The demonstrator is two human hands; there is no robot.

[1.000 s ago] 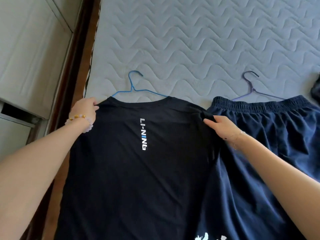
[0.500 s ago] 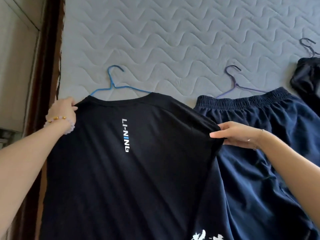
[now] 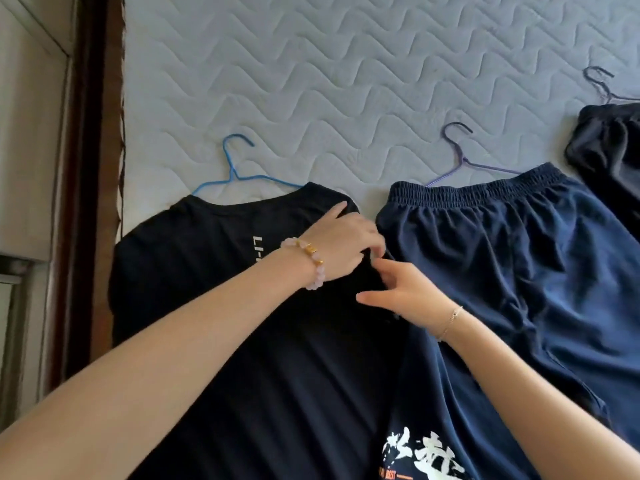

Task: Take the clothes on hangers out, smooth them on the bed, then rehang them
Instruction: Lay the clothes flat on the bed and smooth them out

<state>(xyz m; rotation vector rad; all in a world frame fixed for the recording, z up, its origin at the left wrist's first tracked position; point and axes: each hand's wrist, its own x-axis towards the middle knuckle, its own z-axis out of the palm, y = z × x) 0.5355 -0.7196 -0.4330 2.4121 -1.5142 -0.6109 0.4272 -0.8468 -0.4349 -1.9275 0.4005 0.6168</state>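
Note:
A black T-shirt (image 3: 225, 341) with white lettering lies back-up on the quilted grey mattress (image 3: 346, 81). A blue hanger (image 3: 235, 171) sticks out of its collar. My left hand (image 3: 341, 244), with a bead bracelet, reaches across the shirt to its right shoulder, fingers curled on the fabric there. My right hand (image 3: 405, 292) meets it from below, fingers apart and resting on the sleeve edge. Navy shorts (image 3: 519, 271) on a purple hanger (image 3: 460, 157) lie just to the right, touching the shirt.
A third dark garment (image 3: 609, 150) with its own hanger (image 3: 599, 81) lies at the right edge. The dark wooden bed frame (image 3: 93, 168) runs down the left, with pale cabinet doors (image 3: 31, 133) beyond it.
My left hand let go of the shirt's left shoulder and crossed to the right shoulder. My right hand stayed by the right sleeve. The shirt now lies flatter on the bed.

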